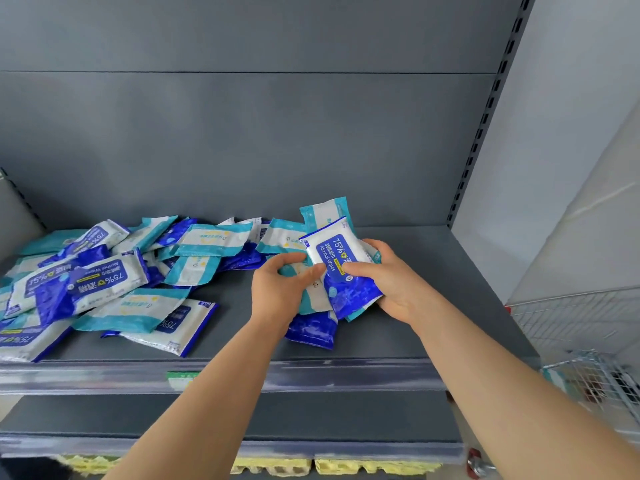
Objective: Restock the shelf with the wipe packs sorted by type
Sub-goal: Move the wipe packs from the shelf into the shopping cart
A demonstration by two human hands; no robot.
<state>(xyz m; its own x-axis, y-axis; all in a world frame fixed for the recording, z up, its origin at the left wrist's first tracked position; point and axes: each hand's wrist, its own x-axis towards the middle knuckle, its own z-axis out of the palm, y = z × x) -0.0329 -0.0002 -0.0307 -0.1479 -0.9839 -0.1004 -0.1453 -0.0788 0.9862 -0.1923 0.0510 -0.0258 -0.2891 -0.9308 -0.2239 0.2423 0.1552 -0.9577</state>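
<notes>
Head view: left hand [277,289] and right hand [394,285] grip a bundle, blue-and-white plastic alcohol wipe pack [337,259] over teal-and-white plastic packs [311,301], above the grey metal shelf [443,306], right of the jumbled pile [104,282]. Slick wrappers may slide, remixing types.

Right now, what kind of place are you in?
Probably a shop aisle: a grey metal display shelf with a clear price-label strip, a heap of blue and teal plastic wipe packs, and a white wire trolley alongside.
</notes>
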